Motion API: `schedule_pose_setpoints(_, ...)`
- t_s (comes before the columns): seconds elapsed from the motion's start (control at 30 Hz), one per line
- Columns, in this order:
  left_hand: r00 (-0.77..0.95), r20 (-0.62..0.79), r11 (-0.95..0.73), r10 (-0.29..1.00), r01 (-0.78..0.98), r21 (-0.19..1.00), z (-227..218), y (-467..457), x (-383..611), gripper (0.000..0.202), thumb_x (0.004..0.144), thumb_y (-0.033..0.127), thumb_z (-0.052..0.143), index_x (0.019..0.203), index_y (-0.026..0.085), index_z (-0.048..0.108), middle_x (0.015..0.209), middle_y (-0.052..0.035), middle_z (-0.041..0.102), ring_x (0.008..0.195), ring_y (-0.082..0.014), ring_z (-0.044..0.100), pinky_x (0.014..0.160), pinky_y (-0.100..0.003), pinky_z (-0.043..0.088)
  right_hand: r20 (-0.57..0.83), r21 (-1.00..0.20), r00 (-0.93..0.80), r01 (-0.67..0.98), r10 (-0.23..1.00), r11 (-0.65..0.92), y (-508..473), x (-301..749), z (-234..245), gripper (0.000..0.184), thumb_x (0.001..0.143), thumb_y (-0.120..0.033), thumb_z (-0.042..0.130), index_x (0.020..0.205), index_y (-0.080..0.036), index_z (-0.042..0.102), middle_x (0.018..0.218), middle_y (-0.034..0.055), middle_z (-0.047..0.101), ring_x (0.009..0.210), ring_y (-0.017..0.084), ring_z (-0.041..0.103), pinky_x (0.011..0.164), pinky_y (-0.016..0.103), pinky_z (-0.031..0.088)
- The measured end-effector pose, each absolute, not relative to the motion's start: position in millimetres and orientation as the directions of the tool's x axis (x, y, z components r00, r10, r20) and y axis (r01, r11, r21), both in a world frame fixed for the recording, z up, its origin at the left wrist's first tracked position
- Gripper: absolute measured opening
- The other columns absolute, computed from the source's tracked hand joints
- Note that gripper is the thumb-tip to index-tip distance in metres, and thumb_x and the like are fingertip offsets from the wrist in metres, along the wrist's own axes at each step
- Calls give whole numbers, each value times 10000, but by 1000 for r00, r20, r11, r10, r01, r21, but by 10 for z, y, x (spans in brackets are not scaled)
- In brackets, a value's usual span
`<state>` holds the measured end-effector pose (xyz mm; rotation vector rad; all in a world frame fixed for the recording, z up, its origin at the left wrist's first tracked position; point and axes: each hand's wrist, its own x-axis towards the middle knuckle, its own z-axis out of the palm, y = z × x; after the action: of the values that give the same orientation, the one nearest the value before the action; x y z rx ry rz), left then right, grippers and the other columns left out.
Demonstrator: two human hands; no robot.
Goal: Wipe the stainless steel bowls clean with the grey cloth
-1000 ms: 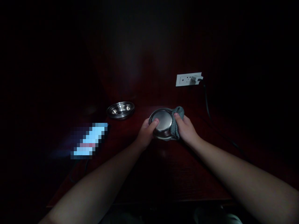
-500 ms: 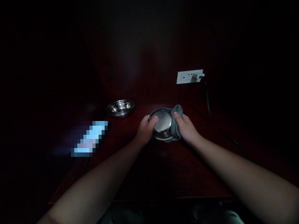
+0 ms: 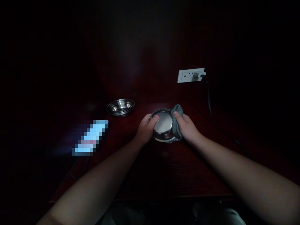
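A shiny steel bowl (image 3: 163, 122) is held up over the dark red table, its flat underside turned toward me. My left hand (image 3: 147, 127) grips the bowl's left rim, thumb lying on the base and the other fingers hidden behind. On the opposite side, my right hand (image 3: 187, 126) is closed on a grey-green cloth (image 3: 176, 120) that is folded around the bowl's right edge. The right thumb presses the cloth against the metal. Further back on the left, a stack of similar steel bowls (image 3: 121, 107) stands with openings upward.
At the left of the table (image 3: 173, 175) lies a lit device, its screen (image 3: 91, 137) blurred out, with a thin cable near it. A white wall socket (image 3: 191, 75) holds a plug (image 3: 199, 75), whose dark cord (image 3: 209, 104) runs down the right side. The surroundings are very dark.
Both hands keep their grip on the bowl and cloth, with only a slight shift of the cloth and bowl. The view has moved a little.
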<state>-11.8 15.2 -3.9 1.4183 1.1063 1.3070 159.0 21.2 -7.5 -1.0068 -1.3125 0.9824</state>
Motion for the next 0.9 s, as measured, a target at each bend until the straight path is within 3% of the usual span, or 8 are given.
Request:
schedule_pose_setpoints(0.2, 43, 225, -225, 973, 3, 974, -57, 147, -86, 333, 831, 464, 529, 935, 160, 614, 921, -45, 643, 872, -178, 573, 774, -283, 428, 283, -948, 3, -153, 959, 280, 186, 1553, -55, 429, 743, -603, 629, 702, -180, 570, 595, -25, 571, 531, 110, 493, 527, 252, 396)
schedule_pose_setpoints(0.37, 10, 132, -128, 991, -181, 975, -124, 174, -47, 406, 786, 516, 601, 966, 153, 622, 962, -61, 659, 877, -178, 597, 792, -290, 444, 249, -939, 19, -239, 968, 246, 175, 1528, -45, 427, 723, -597, 655, 711, -180, 564, 595, -17, 577, 536, 117, 514, 526, 260, 423)
schedule_pose_setpoints(0.57, 234, 0, 114, 972, -472, 874, -121, 123, -27, 417, 792, 494, 614, 1031, 153, 603, 946, -91, 671, 827, -199, 645, 735, -341, 512, 263, -924, 103, -261, 959, 281, 217, 1544, -62, 421, 736, -589, 650, 737, -176, 569, 609, -13, 585, 563, 125, 537, 560, 271, 452)
schedule_pose_setpoints(0.7, 229, 4, 110, 973, -482, 869, -89, 68, -9, 404, 762, 445, 666, 1039, 163, 584, 935, -79, 672, 835, -200, 649, 731, -343, 525, 295, -935, 110, -171, 949, 310, 245, 1574, -87, 421, 759, -592, 624, 738, -175, 576, 619, -11, 583, 568, 122, 520, 561, 268, 433)
schedule_pose_setpoints(0.9, 80, 76, -45, 994, -339, 940, -55, 105, -20, 416, 732, 465, 688, 978, 141, 603, 854, -55, 659, 742, -146, 603, 700, -271, 475, 392, -920, 46, 27, 919, 391, 222, 1601, -83, 417, 815, -587, 554, 769, -176, 607, 695, 17, 610, 640, 147, 537, 625, 294, 434)
